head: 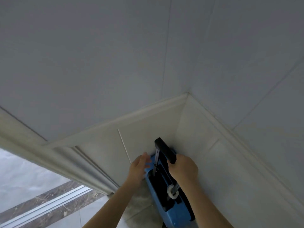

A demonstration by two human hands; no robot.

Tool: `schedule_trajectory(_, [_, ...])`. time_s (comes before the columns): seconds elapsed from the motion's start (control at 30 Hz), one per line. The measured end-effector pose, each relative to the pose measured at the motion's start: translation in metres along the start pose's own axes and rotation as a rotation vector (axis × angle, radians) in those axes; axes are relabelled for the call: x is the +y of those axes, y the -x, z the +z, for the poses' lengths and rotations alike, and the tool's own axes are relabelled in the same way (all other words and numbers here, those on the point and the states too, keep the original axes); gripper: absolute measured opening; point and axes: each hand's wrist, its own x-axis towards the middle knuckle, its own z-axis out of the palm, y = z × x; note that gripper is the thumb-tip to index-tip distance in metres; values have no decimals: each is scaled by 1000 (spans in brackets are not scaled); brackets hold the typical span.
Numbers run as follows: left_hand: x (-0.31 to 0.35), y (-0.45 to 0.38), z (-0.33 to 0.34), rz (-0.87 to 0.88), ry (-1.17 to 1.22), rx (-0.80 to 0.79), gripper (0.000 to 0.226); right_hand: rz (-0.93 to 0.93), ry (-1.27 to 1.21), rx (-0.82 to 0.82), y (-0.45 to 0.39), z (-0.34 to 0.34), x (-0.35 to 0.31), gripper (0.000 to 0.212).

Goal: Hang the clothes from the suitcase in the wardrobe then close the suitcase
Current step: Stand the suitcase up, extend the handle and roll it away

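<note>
A blue suitcase stands upright in the corner of the room, close to the white wall panels. Its black telescopic handle is drawn out upward. My right hand grips the lower end of the handle's black grip bar. My left hand is just left of the handle rods with fingers straight, touching or near the blue top edge of the case. A white tag hangs on the handle rod. No clothes and no wardrobe are in view.
White panelled walls meet in a corner right behind the suitcase. A doorway with a white frame lies to the left, with a marble threshold and metal track on the floor. Pale floor tiles lie below.
</note>
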Motion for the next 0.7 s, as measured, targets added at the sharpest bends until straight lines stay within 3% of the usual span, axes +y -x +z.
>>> schedule_trajectory(0.2, [22, -6, 19, 54, 26, -32, 29, 18, -144, -23, 5, 1, 6, 23])
schedule_trajectory(0.3, [28, 0, 37, -6, 59, -106, 28, 30, -330, -76, 13, -4, 8, 9])
schedule_trajectory(0.43, [25, 11, 54, -37, 84, -153, 31, 69, -634, -135, 26, -16, 14, 15])
schedule_trajectory(0.53, [22, 16, 60, -29, 29, -171, 33, 97, -837, -87, 39, -17, 22, 20])
schedule_trajectory(0.7, [31, 19, 58, -204, 66, -264, 38, 87, -945, -3, 59, -9, 47, 15])
